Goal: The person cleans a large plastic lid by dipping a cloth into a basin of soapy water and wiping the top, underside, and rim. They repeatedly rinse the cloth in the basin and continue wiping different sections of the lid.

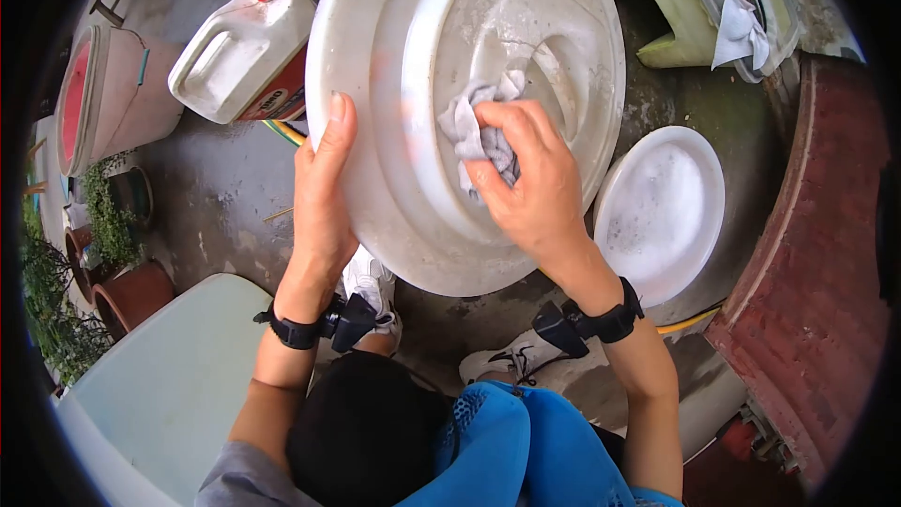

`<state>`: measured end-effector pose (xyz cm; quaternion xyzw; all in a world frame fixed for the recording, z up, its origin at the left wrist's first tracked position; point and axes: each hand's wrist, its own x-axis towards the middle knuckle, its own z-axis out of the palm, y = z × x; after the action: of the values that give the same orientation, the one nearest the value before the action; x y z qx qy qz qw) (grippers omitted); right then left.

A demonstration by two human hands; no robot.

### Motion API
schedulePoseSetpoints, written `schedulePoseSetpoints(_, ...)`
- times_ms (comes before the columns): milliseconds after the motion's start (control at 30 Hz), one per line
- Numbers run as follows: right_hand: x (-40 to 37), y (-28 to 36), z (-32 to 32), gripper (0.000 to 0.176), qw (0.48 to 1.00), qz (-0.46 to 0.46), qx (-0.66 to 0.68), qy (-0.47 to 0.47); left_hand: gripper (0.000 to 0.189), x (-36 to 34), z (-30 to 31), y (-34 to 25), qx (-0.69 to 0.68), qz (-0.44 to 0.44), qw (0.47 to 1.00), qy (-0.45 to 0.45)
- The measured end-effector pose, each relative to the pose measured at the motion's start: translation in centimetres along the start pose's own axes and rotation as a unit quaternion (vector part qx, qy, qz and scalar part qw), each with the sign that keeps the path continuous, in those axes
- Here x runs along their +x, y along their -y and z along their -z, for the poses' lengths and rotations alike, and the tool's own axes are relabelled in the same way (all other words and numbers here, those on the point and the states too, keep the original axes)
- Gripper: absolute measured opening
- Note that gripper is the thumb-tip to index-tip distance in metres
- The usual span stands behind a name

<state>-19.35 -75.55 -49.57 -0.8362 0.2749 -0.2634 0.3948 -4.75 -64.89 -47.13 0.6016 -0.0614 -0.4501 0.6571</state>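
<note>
A large round white plastic lid (375, 131) with raised rings is tilted up in front of me. At its left edge my left hand (324, 178) grips the rim, thumb on the near face and the fingers mostly hidden behind. Bunched in my right hand (535, 174) is a wet grey-white cloth (481, 127), pressed against the lid near its middle. Wet streaks show on the lid's surface around the cloth. To the right of the lid, on the ground, lies a white basin (662, 211) with suds in it.
A white jug (249, 47) with a red cap and a pinkish bucket (131, 94) stand left. A green stool (657, 0) is at the upper right, a dark red surface (807, 272) at the right. A pale tabletop (169, 385) is lower left, beside potted plants (108, 216).
</note>
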Motion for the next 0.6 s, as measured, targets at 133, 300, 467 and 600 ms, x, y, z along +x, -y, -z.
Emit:
schedulePoseSetpoints(133, -3.9, 0.7, 0.9, 0.031, 0.994, -0.046, 0.007, 0.102, 0.066, -0.1, 0.1, 0.1, 0.005, 0.007, 1.0, -0.013)
schedulePoseSetpoints(300, 3.4, -0.6, 0.7, 0.03, 0.999, -0.034, -0.021, -0.018, 0.065, -0.2, -0.6, -0.1, 0.014, -0.009, 1.0, -0.001)
schedulePoseSetpoints(467, 2.7, -0.1, -0.3, 0.026, 0.998, 0.012, -0.041, -0.051, 0.062, 0.1, 0.7, -0.2, 0.041, 0.016, 0.998, 0.035)
schedulePoseSetpoints(600, -2.5, 0.8, 1.0, 0.026, 0.995, 0.0, -0.042, 0.088, 0.061, 0.0, 1.3, 0.3, 0.026, 0.041, 0.998, 0.036)
